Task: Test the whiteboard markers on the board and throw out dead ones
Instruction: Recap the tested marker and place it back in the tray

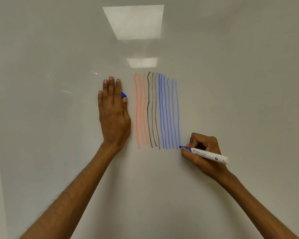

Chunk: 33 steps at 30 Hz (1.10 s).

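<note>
Lower right, the right grip [204, 152] pinches the blue marker [209, 154], tip touching the whiteboard [231, 83] below the blue lines [167, 111]. Mid-frame, the left grip [114, 114] lies flat-fingered there, thumb pinning a blue cap [123, 95].

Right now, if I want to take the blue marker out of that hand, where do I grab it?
Grab the white back end of the blue marker, coming from the right. That end sticks out free past the right hand, while fingers wrap the front and the inky tip touches the board. A blue cap is pinched in the left hand.
</note>
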Available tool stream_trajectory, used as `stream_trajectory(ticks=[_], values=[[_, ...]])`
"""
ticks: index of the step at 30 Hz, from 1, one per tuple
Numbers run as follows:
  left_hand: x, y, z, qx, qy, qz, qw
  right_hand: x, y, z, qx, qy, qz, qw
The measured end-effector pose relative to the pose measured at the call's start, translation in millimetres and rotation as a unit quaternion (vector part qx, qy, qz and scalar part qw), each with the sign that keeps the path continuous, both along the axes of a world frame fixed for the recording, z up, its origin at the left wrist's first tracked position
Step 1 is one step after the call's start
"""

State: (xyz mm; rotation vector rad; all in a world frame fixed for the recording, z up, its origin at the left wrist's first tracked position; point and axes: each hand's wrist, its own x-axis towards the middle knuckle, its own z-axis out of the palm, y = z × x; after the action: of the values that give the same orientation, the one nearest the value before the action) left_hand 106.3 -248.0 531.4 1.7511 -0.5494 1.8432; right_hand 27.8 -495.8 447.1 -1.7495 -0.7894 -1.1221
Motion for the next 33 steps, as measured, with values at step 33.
stream_trajectory(ticks=[33], values=[[-232.8, -9.6, -307.6, -0.131, 0.557, -0.368, 0.733, -156.5, 59.3, -217.3, 0.274, 0.403, 0.125, 0.864]])
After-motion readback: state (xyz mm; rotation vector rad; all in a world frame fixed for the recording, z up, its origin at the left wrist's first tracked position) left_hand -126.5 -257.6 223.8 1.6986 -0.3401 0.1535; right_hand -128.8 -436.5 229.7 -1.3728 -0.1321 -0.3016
